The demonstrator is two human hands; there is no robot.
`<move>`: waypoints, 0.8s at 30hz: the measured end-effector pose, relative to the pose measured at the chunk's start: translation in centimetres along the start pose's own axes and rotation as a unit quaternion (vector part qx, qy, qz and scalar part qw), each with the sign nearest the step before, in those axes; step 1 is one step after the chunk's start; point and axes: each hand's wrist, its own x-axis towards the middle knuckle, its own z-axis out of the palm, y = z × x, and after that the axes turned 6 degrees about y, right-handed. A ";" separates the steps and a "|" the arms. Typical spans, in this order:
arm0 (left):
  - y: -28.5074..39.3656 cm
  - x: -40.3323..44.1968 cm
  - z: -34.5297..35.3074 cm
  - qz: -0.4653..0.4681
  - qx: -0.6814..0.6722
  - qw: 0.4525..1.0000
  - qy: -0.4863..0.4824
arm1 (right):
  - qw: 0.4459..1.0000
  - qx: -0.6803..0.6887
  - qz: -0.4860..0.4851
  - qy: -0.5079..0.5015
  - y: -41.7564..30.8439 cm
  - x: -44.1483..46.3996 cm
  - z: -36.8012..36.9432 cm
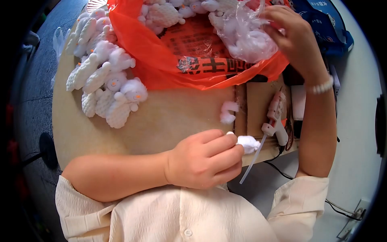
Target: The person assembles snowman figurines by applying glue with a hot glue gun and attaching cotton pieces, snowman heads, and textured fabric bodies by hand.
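Note:
My left hand [205,159] is closed around a small white plush doll part [248,144], which pokes out past the fingertips near the table's front edge. Up at the right, the fingers of my right hand [290,38] are bent and closed on the edge of a clear plastic bag [246,42] with white fluffy pieces inside. That bag lies on a large orange-red plastic bag [201,78] with black printing. White plush snowmen [115,94] with orange noses are heaped on the left of the table. More white plush pieces [163,15] lie inside the orange-red bag.
A hot glue gun [276,115] with a glue stick in it rests on brown cardboard [256,101] at the right, its cord hanging over the edge. Pale pink fluffy scraps [229,112] lie on the wooden table [173,113]. A blue bag [322,24] stands at the back right.

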 end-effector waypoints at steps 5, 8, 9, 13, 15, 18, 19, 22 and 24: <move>0.3 0.2 0.1 0.046 -0.025 0.999 0.003 | 0.964 0.246 -0.030 -0.099 -7.2 -4.6 -0.1; 0.5 0.0 0.3 0.031 -0.022 0.999 0.017 | 0.964 0.234 -0.034 -0.118 -8.7 -7.6 2.4; 0.5 0.1 0.3 0.035 -0.024 0.999 0.017 | 0.963 0.244 -0.025 -0.108 -8.9 -8.3 3.2; 0.4 0.0 -0.1 0.046 -0.026 0.999 0.013 | 0.861 0.438 0.246 -0.078 -9.7 -8.8 1.8; 0.4 0.1 -0.3 0.047 -0.032 0.998 0.009 | 0.765 0.493 0.404 -0.094 -9.9 -8.6 -0.1; 0.4 0.4 -0.4 0.032 -0.035 0.999 0.006 | 0.646 0.552 0.516 -0.108 -10.0 -9.1 -1.7; 0.4 0.5 -0.4 0.021 -0.028 0.999 0.008 | 0.643 0.555 0.518 -0.105 -10.4 -9.2 -1.8; 0.2 0.4 0.1 -0.008 -0.026 1.000 0.013 | 0.625 0.562 0.530 -0.111 -11.2 -9.9 -2.4; 0.0 0.5 0.4 -0.019 -0.031 0.999 0.016 | 0.609 0.575 0.533 -0.114 -11.2 -10.5 -2.6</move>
